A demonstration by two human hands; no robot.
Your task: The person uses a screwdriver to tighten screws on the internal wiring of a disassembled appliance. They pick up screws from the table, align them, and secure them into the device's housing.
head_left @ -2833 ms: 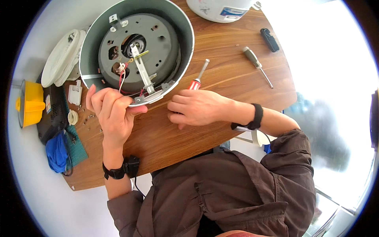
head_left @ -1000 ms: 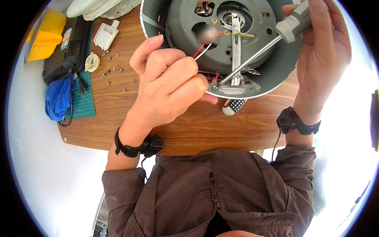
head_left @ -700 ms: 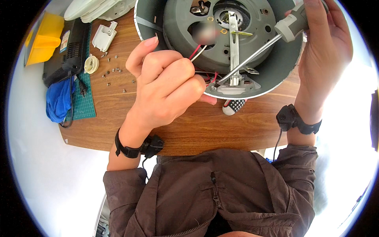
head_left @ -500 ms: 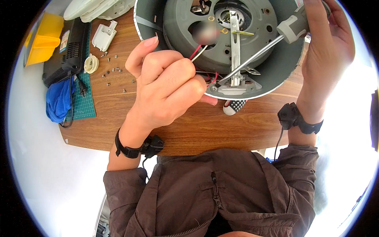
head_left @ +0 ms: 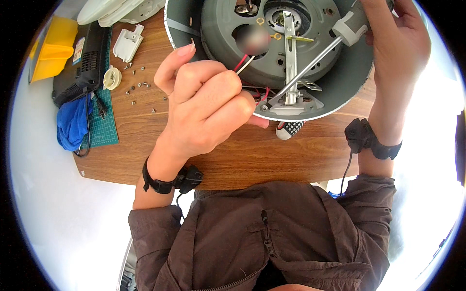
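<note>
A round grey appliance shell (head_left: 340, 99) lies tipped toward me at the top, its inside showing a dark metal dish (head_left: 310, 58), a flat metal bar (head_left: 290, 63) and red and white wires (head_left: 241, 63). My left hand (head_left: 204, 106) is closed over the shell's near-left rim, fingers curled at the wires, thumb outside; what its fingertips touch is hidden. My right hand (head_left: 400, 53) grips the grey handle of a screwdriver (head_left: 315, 64) at upper right. Its shaft slants down left, the tip close to a screw (head_left: 263, 107) on a bracket (head_left: 303, 104) inside the near rim.
Several loose screws (head_left: 141, 85), a cream round part (head_left: 112, 77) and a white plastic piece (head_left: 128, 42) lie left on the wooden table (head_left: 218, 167). Beyond are a green mat (head_left: 108, 128), blue cloth (head_left: 73, 123), black device (head_left: 87, 63) and yellow bin (head_left: 56, 46). A patterned handle (head_left: 290, 129) pokes out under the shell.
My right hand and the screwdriver handle have shifted slightly left and up, while the tip stays by the screw. My left hand and the shell have barely moved.
</note>
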